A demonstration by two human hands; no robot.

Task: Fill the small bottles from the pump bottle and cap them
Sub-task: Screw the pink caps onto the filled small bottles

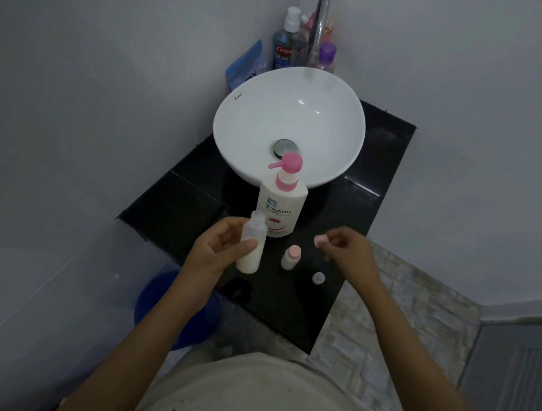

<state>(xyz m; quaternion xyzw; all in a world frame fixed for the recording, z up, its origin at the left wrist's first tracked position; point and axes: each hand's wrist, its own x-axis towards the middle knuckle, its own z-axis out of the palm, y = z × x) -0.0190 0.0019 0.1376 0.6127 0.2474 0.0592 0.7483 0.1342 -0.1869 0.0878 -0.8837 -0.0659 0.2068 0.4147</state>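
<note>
left hand [220,250] gripped an uncapped small bottle [251,244], part full of white liquid. right hand [345,247] pinched a pink cap [320,241], beside the pump bottle [281,206]. capped small bottle [290,256] stood on black counter [179,211].

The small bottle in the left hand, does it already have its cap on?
No, the small bottle in the left hand has an open neck, and the right hand holds a pink cap apart from it.
</note>
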